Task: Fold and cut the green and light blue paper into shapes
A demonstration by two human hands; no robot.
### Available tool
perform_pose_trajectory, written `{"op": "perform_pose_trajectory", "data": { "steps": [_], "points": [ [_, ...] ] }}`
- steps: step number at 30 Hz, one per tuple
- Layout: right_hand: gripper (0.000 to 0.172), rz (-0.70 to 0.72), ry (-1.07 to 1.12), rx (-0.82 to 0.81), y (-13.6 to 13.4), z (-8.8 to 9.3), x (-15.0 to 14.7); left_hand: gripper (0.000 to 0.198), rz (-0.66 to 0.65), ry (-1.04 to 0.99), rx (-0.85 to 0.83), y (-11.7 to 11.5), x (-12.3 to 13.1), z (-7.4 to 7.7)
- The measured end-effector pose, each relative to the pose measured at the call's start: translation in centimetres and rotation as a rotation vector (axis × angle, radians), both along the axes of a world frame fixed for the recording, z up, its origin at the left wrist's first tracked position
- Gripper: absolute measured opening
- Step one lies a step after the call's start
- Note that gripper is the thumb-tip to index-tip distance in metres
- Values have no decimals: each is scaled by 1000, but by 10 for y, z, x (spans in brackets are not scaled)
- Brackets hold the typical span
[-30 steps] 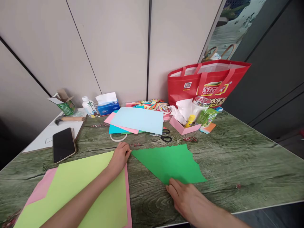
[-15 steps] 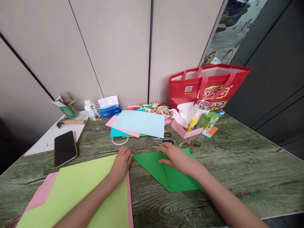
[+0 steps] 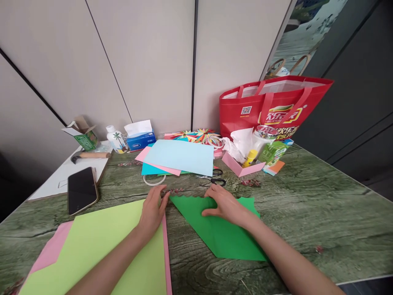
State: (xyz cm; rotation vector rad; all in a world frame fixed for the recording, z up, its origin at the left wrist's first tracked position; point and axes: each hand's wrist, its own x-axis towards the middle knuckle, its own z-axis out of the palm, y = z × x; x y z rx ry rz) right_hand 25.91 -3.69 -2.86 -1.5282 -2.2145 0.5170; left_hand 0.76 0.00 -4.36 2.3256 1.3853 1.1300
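Note:
A folded sheet of green paper (image 3: 196, 221) lies on the table, its narrow tip pointing left and its upper edge jagged. My right hand (image 3: 225, 207) rests over it, thumb and fingers apart, fingertips at the upper edge. My left hand (image 3: 152, 211) is over the right edge of a large yellow-green sheet (image 3: 110, 241), beside the green paper's tip. Its thumb stands apart from the fingers, and I see nothing gripped. A pink sheet (image 3: 55, 248) shows from under the yellow-green one. Scissors with black handles (image 3: 217, 181) lie just beyond my right hand.
Behind are stacked coloured sheets (image 3: 181, 155), a tape ring (image 3: 154, 180), a blue tissue box (image 3: 141, 140) and a glue stick (image 3: 250, 157) in a pink folded paper (image 3: 245, 170). A red bag (image 3: 239, 119) stands back right. A phone (image 3: 82, 191) and a hammer-like tool (image 3: 92, 155) lie left.
My left thumb has come apart from its fingers, and that hand has drawn slightly left from the green tip. The green paper's crease looks flatter and its lower edge sits lower in view.

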Motion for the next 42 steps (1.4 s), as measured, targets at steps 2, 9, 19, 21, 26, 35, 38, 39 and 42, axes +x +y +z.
{"op": "perform_pose_trajectory", "data": {
  "steps": [2, 9, 19, 21, 26, 35, 38, 39, 42],
  "points": [
    [21, -26, 165, -33, 2, -3, 0, 24, 20, -62, -54, -1, 0, 3],
    [28, -156, 511, -85, 15, -4, 6, 38, -124, -648, -528, -8, 8, 17],
    [36, -279, 771, -89, 15, -1, 4, 62, -422, -660, -1121, -17, 17, 24],
    [36, -277, 794, -84, 15, -3, 1, 65, -425, -684, -1146, -17, 17, 24],
    [37, -247, 834, -85, 13, -4, -3, 49, -393, -607, -1153, -19, 18, 28],
    [21, -315, 771, 297, 13, 7, 8, 35, -199, -748, -988, -13, 15, 21],
    [21, -326, 677, 556, 14, 10, 17, 33, -151, -839, -919, -9, 13, 18],
    [23, -312, 636, 608, 14, 12, 20, 32, -149, -867, -902, -9, 12, 17],
    [30, -223, 449, 679, 13, 16, 26, 32, -140, -946, -861, -7, 12, 18]
  ]
}}
